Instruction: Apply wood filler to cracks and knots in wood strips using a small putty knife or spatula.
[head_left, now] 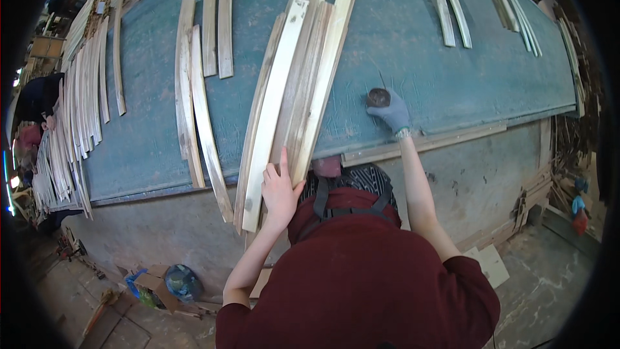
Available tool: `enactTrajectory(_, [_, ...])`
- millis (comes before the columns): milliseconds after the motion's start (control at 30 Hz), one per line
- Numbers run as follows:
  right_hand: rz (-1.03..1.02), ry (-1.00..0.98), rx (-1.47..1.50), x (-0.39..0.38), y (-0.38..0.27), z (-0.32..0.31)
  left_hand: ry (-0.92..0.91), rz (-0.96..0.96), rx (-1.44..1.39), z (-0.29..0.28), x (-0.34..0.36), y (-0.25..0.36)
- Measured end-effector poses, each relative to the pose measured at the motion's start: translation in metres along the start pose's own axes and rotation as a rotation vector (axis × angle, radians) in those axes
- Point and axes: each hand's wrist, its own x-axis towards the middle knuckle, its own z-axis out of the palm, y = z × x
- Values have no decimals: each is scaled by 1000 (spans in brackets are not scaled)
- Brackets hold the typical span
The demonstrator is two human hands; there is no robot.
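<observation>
A bundle of long pale wooden slats lies across the blue-green table top, its near ends hanging over the front edge. My bare left hand rests flat on the near ends of these slats, fingers together. My right hand, in a grey glove, reaches out over the table and grips a small round dark object that sits on the table surface to the right of the bundle.
More slats lie on the table: a pair at left, two at the top, others at top right. A large stack fills the far left. A wooden strip runs along the table's front edge. Boxes and scraps lie on the concrete floor.
</observation>
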Motion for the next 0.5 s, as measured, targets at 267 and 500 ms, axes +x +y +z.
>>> enactTrajectory(267, [-16,11,-97,6,20,0,67,-87,-713,1,-7,-21])
enactTrajectory(500, [-31,-34,-67,2,9,1,-584,-198,-2173,11,14,-83])
